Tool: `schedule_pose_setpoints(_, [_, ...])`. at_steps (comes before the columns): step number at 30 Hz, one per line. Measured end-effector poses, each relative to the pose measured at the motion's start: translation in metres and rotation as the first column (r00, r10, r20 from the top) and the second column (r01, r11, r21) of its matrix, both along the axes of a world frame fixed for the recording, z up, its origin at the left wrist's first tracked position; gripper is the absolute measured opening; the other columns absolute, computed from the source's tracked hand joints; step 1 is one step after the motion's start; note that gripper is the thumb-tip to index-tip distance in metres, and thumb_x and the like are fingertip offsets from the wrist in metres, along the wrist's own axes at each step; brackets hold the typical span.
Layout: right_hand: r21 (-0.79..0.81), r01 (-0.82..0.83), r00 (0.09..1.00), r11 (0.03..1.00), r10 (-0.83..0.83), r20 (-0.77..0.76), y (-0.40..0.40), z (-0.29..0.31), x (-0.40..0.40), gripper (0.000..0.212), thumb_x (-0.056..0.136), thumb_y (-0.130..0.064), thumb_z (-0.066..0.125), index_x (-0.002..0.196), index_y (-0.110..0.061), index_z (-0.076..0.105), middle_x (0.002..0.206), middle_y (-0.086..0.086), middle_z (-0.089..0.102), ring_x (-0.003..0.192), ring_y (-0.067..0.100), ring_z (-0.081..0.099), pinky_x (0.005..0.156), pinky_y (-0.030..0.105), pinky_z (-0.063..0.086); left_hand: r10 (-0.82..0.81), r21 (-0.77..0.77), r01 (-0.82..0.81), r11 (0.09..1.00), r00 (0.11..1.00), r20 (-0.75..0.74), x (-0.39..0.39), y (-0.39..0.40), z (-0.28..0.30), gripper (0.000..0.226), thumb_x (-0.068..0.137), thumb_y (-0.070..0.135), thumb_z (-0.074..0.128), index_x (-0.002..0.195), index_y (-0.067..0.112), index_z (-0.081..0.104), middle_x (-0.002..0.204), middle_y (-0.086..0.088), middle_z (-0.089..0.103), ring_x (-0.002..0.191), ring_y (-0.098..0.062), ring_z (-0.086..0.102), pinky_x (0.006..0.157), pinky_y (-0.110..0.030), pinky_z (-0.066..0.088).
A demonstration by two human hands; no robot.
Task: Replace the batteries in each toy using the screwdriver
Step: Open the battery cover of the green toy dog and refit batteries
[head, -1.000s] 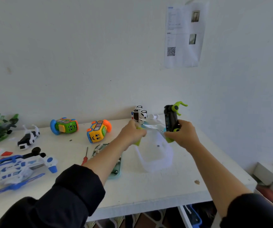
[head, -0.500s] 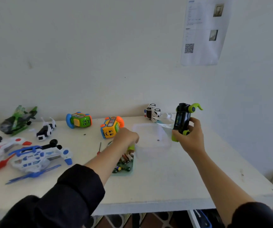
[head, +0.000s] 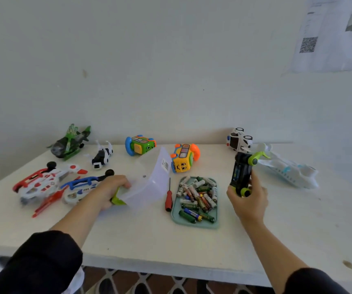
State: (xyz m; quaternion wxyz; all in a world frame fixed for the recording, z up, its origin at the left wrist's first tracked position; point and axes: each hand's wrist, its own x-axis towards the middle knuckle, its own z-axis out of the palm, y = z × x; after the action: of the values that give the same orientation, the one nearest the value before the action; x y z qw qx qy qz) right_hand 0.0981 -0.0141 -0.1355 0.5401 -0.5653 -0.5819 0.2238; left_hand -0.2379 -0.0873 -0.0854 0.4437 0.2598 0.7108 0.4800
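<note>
My right hand [head: 248, 195] grips a black toy with lime-green wheels [head: 242, 175], held upright above the table right of the tray. My left hand [head: 111, 187] grips the green-clipped corner of a clear plastic box [head: 149, 183], tilted on the table left of the tray. A red-handled screwdriver [head: 168, 198] lies between the box and a teal tray [head: 194, 222] filled with several batteries.
Toys ring the white table [head: 171, 247]: a green helicopter [head: 70, 143], a black-and-white dog [head: 103, 157], a green bus [head: 140, 144], a yellow bus [head: 183, 159], a white car [head: 238, 140], a white plane [head: 287, 169], red [head: 43, 183] and blue [head: 79, 187] helicopters.
My left hand has carried the clear box leftward and down off the tray, uncovering the batteries. My right hand still holds the black toy, now lower. The view has swung left.
</note>
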Motion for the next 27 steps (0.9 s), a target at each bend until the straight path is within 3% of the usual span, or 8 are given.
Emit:
schedule_pose_setpoints(4, [0.0, 0.049, 0.999, 0.999, -0.049, 0.004, 0.006, -0.011, -0.004, 0.074, 0.06, -0.041, 0.058, 0.132, -0.026, 0.047, 0.075, -0.008, 0.053, 0.086, 0.024, 0.05, 0.082, 0.046, 0.045, -0.047, 0.019, 0.051, 0.999, 0.981, -0.189, -0.03, 0.024, -0.002, 0.023, 0.074, -0.006, 0.057, 0.096, 0.002, 0.063, 0.088, -0.017, 0.056, 0.081, -0.03, 0.056, 0.067, -0.032, 0.044])
schedule_pose_setpoints(6, [-0.018, 0.062, 0.997, 0.998, -0.061, 0.045, 0.005, -0.008, -0.003, 0.077, 0.06, -0.039, 0.057, 0.135, -0.025, 0.045, 0.074, -0.014, 0.046, 0.089, 0.024, 0.049, 0.089, 0.043, 0.039, -0.08, -0.03, 0.074, 0.997, 0.926, -0.37, -0.034, 0.03, 0.003, 0.007, 0.075, -0.005, 0.06, 0.075, 0.003, 0.06, 0.075, -0.014, 0.052, 0.074, -0.027, 0.051, 0.063, -0.029, 0.037])
schedule_pose_setpoints(10, [-0.041, 0.04, 0.989, 0.998, -0.034, 0.142, 0.009, -0.009, -0.004, 0.078, 0.066, -0.034, 0.064, 0.139, -0.022, 0.039, 0.081, -0.004, 0.053, 0.089, 0.026, 0.055, 0.089, 0.038, 0.034, -0.208, -0.12, 0.171, 0.978, 0.792, -0.574, -0.042, 0.049, -0.004, 0.043, 0.073, -0.007, 0.06, 0.052, 0.014, 0.03, 0.059, -0.005, 0.02, 0.057, -0.019, 0.022, 0.054, -0.029, 0.013])
schedule_pose_setpoints(14, [-0.034, -0.041, 0.983, 0.999, 0.046, 0.18, 0.011, -0.013, -0.004, 0.08, 0.073, -0.013, 0.072, 0.142, -0.025, 0.033, 0.089, -0.004, 0.054, 0.083, 0.028, 0.06, 0.076, 0.038, 0.048, -0.408, -0.375, 0.162, 0.913, 0.426, -0.808, -0.038, 0.054, 0.011, 0.027, 0.08, 0.028, 0.069, 0.07, 0.014, 0.048, 0.074, -0.004, 0.048, 0.071, -0.022, 0.047, 0.058, -0.028, 0.03])
schedule_pose_setpoints(17, [-0.036, -0.042, 0.987, 0.998, 0.047, 0.151, 0.012, -0.015, -0.005, 0.078, 0.076, -0.016, 0.072, 0.143, -0.022, 0.033, 0.099, -0.001, 0.057, 0.088, 0.025, 0.059, 0.078, 0.033, 0.047, -0.231, -0.195, 0.159, 0.968, 0.246, -0.942, -0.009, 0.049, 0.038, 0.028, 0.082, 0.042, 0.061, 0.08, 0.016, 0.052, 0.08, -0.004, 0.057, 0.082, -0.025, 0.056, 0.06, -0.029, 0.038])
schedule_pose_setpoints(20, [-0.052, -0.043, 0.989, 0.998, 0.05, 0.14, 0.013, -0.016, -0.005, 0.069, 0.076, -0.017, 0.072, 0.138, -0.019, 0.041, 0.102, 0.004, 0.063, 0.083, 0.02, 0.057, 0.075, 0.027, 0.042, -0.488, -0.286, 0.512, 0.81, 0.32, -0.812, 0.038, 0.027, 0.051, 0.027, 0.083, 0.039, 0.064, 0.069, 0.021, 0.049, 0.073, 0.002, 0.052, 0.074, -0.019, 0.052, 0.064, -0.029, 0.04])
schedule_pose_setpoints(23, [-0.071, -0.049, 0.987, 0.996, 0.059, 0.149, 0.014, -0.016, -0.004, 0.073, 0.076, -0.018, 0.073, 0.139, -0.02, 0.037, 0.102, 0.004, 0.062, 0.082, 0.02, 0.055, 0.075, 0.027, 0.04, -0.797, -0.624, 0.633, 0.459, -0.017, -0.603, 0.078, -0.002, 0.032, 0.032, 0.086, 0.053, 0.055, 0.082, 0.022, 0.05, 0.089, 0.002, 0.055, 0.082, -0.017, 0.052, 0.072, -0.032, 0.044])
schedule_pose_setpoints(27, [-0.068, -0.091, 0.98, 0.994, 0.101, 0.171, 0.013, -0.02, -0.005, 0.076, 0.077, -0.017, 0.073, 0.14, -0.022, 0.031, 0.101, 0.005, 0.061, 0.085, 0.026, 0.059, 0.074, 0.031, 0.044, -0.702, -0.744, 0.436, 0.507, -0.292, -0.649, 0.086, -0.014, -0.002, 0.049, 0.09, 0.06, 0.043, 0.115, 0.018, 0.044, 0.105, -0.003, 0.052, 0.089, -0.021, 0.051, 0.067, -0.032, 0.039])
